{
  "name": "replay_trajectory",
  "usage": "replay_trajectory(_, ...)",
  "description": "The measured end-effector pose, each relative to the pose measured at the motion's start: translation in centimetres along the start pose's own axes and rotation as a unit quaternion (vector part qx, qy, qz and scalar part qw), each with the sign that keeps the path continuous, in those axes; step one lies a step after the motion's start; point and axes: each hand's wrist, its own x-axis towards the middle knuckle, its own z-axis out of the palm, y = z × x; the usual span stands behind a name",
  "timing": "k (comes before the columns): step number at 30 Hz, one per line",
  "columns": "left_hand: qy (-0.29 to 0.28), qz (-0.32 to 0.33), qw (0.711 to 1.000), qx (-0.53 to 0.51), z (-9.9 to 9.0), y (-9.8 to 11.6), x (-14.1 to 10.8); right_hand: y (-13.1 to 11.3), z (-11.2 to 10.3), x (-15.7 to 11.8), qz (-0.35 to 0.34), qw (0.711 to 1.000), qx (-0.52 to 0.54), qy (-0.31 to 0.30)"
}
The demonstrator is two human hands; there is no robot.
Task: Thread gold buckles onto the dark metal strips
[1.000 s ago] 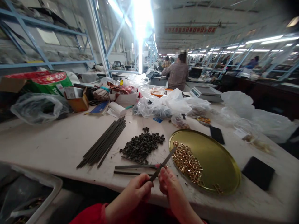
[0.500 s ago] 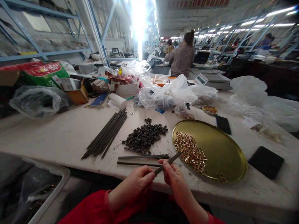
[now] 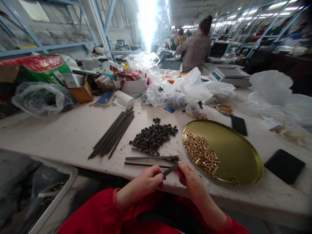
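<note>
A dark, narrow strap (image 3: 171, 169) slants up to the right between my hands. My left hand (image 3: 149, 180) is closed around its lower end. At its upper end, the fingers of my right hand (image 3: 191, 178) pinch the strap; whether a small part is also between them I cannot make out. Just beyond lie a few more dark straps (image 3: 146, 158), one with small pieces at its right end. Behind these is a heap of small dark loops (image 3: 153, 138). Gold rectangular buckles (image 3: 201, 152) are piled on the left side of a round gold tray (image 3: 234, 146).
A stack of dark straps (image 3: 112, 133) lies to the left. At the right are a phone (image 3: 239, 125) and a black flat square (image 3: 284, 165). Plastic bags (image 3: 170, 92) and a scale (image 3: 229, 75) line the back. A white bin (image 3: 70, 178) stands below left. A co-worker (image 3: 197, 48) stands beyond.
My right fingers have moved to the strap's upper end, which stuck out past them before. The camera view has tilted slightly, shifting the table scene up and a little right.
</note>
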Motion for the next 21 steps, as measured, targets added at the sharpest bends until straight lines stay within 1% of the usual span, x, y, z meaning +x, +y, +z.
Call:
replay_trajectory(2, -0.018, 0.006, 1.0, -0.022, 0.0, -0.2, -0.1, 0.0, -0.3, 0.2, 0.014, 0.999, 0.028, -0.027)
replay_trajectory(5, -0.045, 0.031, 0.996, -0.07, 0.1, -0.3, 0.0, 0.2, -0.2, 0.1, 0.04, 0.994, 0.081, -0.055)
replay_trajectory(8, -0.049, 0.047, 0.989, -0.131, 0.6, -0.3, 0.2, 0.8, 0.3, -0.2, 0.08, 0.985, 0.139, -0.068)
replay_trajectory(12, -0.048, 0.075, 0.975, -0.203, 1.3, -0.5, 0.4, 1.5, 1.2, -0.5, 0.175, 0.951, 0.239, -0.084)
replay_trajectory(14, -0.049, 0.079, 0.97, -0.225, 1.4, -0.7, 0.5, 1.6, 1.5, -0.6, 0.198, 0.938, 0.268, -0.091)
replay_trajectory(16, -0.046, 0.071, 0.97, -0.227, 1.3, -0.9, 0.4, 1.5, 1.6, -0.6, 0.193, 0.94, 0.271, -0.078)
replay_trajectory(19, -0.037, 0.052, 0.977, -0.204, 1.0, -0.9, 0.1, 1.0, 1.4, -0.6, 0.15, 0.954, 0.254, -0.056)
replay_trajectory(21, -0.039, 0.052, 0.979, -0.194, 0.9, -0.9, 0.0, 0.7, 1.2, -0.5, 0.12, 0.965, 0.227, -0.06)
